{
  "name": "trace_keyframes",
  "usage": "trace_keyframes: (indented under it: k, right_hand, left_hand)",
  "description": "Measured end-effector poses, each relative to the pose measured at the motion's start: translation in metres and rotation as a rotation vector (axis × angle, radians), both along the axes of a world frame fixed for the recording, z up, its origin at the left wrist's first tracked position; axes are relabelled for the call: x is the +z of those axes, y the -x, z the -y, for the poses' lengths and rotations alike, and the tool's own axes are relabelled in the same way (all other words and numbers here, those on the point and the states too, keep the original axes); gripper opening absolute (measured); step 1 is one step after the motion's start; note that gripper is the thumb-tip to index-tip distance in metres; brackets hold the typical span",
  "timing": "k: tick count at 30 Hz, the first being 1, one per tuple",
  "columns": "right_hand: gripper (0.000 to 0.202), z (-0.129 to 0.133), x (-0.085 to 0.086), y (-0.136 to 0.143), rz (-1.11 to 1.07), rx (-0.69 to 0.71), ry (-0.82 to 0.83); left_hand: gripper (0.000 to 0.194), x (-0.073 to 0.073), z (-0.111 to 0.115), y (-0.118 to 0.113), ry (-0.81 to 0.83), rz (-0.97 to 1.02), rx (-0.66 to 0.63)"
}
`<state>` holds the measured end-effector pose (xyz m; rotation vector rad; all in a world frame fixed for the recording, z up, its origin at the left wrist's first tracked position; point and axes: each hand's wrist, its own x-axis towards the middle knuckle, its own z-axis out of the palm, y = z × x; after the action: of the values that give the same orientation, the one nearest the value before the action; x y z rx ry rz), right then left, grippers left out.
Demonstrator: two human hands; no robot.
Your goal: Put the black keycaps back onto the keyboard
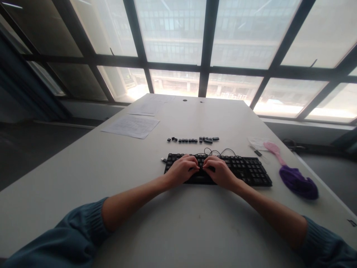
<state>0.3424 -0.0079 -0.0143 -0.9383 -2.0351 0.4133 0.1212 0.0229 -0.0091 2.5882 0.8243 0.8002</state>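
Observation:
A black keyboard [252, 171] lies on the white table, its middle keys partly covered by my hands. My left hand [185, 167] is over the left half, thumb and fingers closed in a pinch down at the keys. Facing it, my right hand [219, 169] makes a similar pinch, and the fingertips of both hands are only a small gap apart. Whatever is between the fingers is too small to make out. Beyond the keyboard, loose black keycaps [188, 140] lie in a row, with a further group of keycaps [208, 140] to their right.
A thin black cable [214, 152] loops behind the keyboard; a USB plug [163, 159] shows at its left end. To the right lie a pink-handled purple item [297, 180] and a small dark tag-like piece [258, 153]. Printed papers [132, 125] rest at the far left, before large windows.

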Motion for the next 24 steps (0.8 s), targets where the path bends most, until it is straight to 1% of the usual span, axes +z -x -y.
trace_keyframes:
  k: [3, 13, 18, 24]
  right_hand:
    - [0.015, 0.0000, -0.0010, -0.0007, -0.081, -0.047, 0.045]
    - [0.019, 0.0006, -0.0013, -0.0012, 0.134, 0.098, -0.076]
    - [0.017, -0.0011, 0.0008, -0.0023, 0.147, 0.110, -0.054]
    - [0.019, 0.0005, 0.0044, -0.0009, 0.189, 0.076, -0.057]
  left_hand:
    - [0.013, 0.0002, 0.0002, -0.0001, 0.002, 0.007, -0.002]
    - [0.017, -0.0045, -0.0021, 0.0005, 0.007, 0.019, -0.002]
    - [0.017, -0.0028, -0.0016, 0.0000, 0.011, 0.017, -0.004]
    - [0.016, -0.0008, -0.0001, -0.0010, 0.012, 0.013, -0.002]
